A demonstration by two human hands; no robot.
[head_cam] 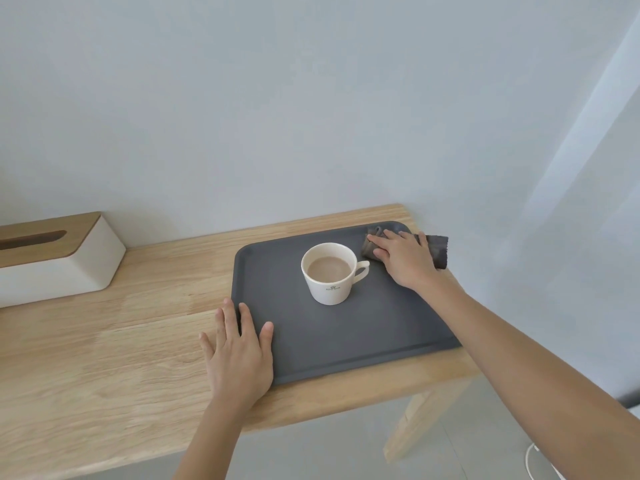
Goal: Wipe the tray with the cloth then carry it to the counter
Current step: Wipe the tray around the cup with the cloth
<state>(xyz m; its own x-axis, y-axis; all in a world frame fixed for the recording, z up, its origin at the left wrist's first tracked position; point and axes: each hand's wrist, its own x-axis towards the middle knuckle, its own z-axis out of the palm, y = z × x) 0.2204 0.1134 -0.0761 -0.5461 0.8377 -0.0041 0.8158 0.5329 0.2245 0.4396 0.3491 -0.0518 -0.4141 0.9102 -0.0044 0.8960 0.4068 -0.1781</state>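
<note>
cloth [439,251] partly covered, tissue box [52,271] cut by left edge

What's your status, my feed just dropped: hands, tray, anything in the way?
Left hand flat on tray, near-left edge. Right hand pressing cloth on far-right corner. Filled cup stands mid-tray, in the wiping path.

Your left hand [239,355] lay flat with fingers spread on the near left corner of the dark grey tray [346,334], partly on the wooden table [104,341]. Your right hand [403,259] pressed a crumpled grey cloth [438,249] onto the tray's far right corner, and the cloth's end reached past the rim. A white cup of milky coffee [329,285] stood on the tray, its handle toward your right hand but apart from it. A white tissue box [59,268] with a wooden lid sat at the table's far left.
</note>
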